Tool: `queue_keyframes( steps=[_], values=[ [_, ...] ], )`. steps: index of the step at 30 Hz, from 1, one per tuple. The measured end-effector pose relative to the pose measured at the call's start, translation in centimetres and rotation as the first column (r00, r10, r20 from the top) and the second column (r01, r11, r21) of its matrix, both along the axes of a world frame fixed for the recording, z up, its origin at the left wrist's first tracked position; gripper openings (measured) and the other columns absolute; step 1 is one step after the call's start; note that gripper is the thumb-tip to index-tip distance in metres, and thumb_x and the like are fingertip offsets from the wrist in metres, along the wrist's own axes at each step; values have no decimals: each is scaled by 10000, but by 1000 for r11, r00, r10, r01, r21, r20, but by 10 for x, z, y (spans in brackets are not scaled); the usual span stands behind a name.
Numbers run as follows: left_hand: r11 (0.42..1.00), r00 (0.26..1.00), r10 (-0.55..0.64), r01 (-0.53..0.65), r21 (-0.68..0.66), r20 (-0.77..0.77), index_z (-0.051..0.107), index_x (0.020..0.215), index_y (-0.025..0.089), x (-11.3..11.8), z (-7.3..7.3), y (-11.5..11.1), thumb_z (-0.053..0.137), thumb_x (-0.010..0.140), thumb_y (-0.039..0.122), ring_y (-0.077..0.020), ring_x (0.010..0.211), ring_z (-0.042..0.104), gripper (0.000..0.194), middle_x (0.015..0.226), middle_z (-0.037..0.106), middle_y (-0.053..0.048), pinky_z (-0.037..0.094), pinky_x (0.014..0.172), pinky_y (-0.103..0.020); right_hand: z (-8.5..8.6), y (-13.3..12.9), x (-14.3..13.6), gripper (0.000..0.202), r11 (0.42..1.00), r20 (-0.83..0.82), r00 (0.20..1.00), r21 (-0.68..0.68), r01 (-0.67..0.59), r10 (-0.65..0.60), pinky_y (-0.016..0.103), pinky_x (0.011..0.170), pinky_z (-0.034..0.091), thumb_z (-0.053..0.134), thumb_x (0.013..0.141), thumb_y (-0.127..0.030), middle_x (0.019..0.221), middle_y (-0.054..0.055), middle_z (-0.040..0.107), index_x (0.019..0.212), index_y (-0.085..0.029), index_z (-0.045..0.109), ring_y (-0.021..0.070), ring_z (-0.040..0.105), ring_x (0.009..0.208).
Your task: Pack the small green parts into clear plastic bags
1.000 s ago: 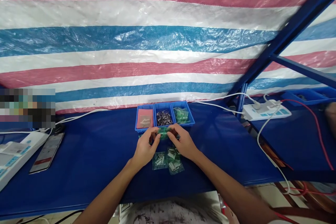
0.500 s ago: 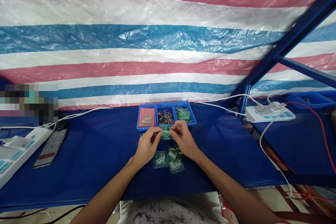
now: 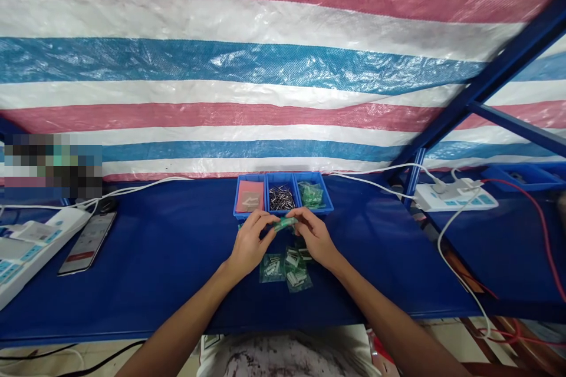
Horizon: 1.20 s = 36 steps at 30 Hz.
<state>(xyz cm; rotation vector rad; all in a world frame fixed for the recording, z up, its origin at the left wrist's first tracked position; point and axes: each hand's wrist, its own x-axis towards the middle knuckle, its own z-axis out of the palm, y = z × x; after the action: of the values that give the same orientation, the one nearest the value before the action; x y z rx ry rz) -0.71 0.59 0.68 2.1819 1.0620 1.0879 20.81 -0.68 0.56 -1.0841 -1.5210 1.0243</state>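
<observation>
Between my two hands a small green plastic bag is stretched, just in front of a blue three-part bin. My left hand pinches its left end, and my right hand grips the right end. What the bag holds is too small to make out. Below my hands several filled green bags lie on the blue table, with pale and metal pieces inside. In the bin are a pink sheet with a small bag at left, many thin metal pins in the middle, and green bags at right.
To the left lie a phone and a white power strip with cables. A second power strip stands at right beside a blue metal post. A striped plastic sheet hangs behind the table.
The green bag between my hands has gone from lying flatter and wider to a narrow, tilted strip. Both hands still hold it. The camera view has shifted slightly.
</observation>
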Motion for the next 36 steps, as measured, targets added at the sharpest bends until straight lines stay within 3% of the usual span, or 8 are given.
queue_keyframes(
  steps=[4, 8, 13, 18, 22, 29, 36],
  values=[
    [999, 1000, 29, -29, 42, 4, 654, 1101, 206, 1, 3, 1, 538, 1088, 299, -206, 917, 626, 148, 1022, 643, -79, 514, 774, -303, 2, 0, 0, 120, 990, 153, 988, 141, 2, -24, 304, 701, 471, 555, 1041, -329, 854, 10, 519, 1038, -234, 628, 180, 513, 744],
    [1000, 1000, 8, -8, 28, -2, 624, 1074, 208, 2, 6, 0, 507, 1100, 302, -203, 892, 611, 153, 1002, 625, -67, 501, 789, -311, -1, 0, 1, 153, 967, 242, 967, 255, 14, -78, 309, 679, 453, 559, 1054, -336, 841, -4, 493, 1159, -235, 607, 172, 505, 701],
    [1000, 999, 21, -20, 24, -25, 592, 1039, 210, 2, 8, -2, 478, 1110, 308, -202, 877, 593, 166, 989, 604, -59, 479, 802, -317, -9, 0, 4, 264, 956, 289, 947, 288, 50, -137, 307, 646, 463, 546, 1055, -307, 867, -3, 531, 1313, -249, 548, 165, 525, 659],
    [999, 998, 41, -39, 30, -50, 564, 1004, 212, 1, 9, -3, 442, 1120, 328, -202, 870, 592, 204, 969, 586, -51, 473, 780, -308, -14, 3, 4, 253, 915, 259, 917, 348, 205, -304, 304, 661, 476, 524, 1044, -283, 820, -17, 535, 1291, -233, 532, 172, 537, 651],
    [998, 998, 33, -30, 61, -45, 531, 995, 215, 0, 6, -2, 425, 1122, 324, -211, 928, 616, 198, 981, 592, -46, 471, 809, -308, -14, 6, 5, 270, 900, 290, 891, 367, 235, -350, 300, 668, 480, 529, 1038, -302, 819, -14, 561, 1296, -224, 538, 172, 558, 650],
    [994, 993, 87, -83, 65, -74, 488, 924, 223, 0, -6, 2, 419, 1120, 353, -191, 759, 586, 245, 844, 552, -6, 424, 691, -289, -15, 6, 6, 320, 877, 391, 856, 462, 136, -338, 273, 604, 453, 579, 1022, -320, 886, -3, 570, 1323, -231, 513, 145, 527, 602],
    [993, 992, 108, -105, 58, -59, 482, 923, 223, 0, -1, 1, 402, 1116, 369, -183, 684, 535, 255, 795, 507, 4, 374, 639, -281, -17, 5, 4, 334, 854, 515, 799, 521, -2, -312, 265, 595, 461, 619, 1018, -341, 1002, 54, 590, 1300, -201, 507, 167, 580, 708]
  ],
)
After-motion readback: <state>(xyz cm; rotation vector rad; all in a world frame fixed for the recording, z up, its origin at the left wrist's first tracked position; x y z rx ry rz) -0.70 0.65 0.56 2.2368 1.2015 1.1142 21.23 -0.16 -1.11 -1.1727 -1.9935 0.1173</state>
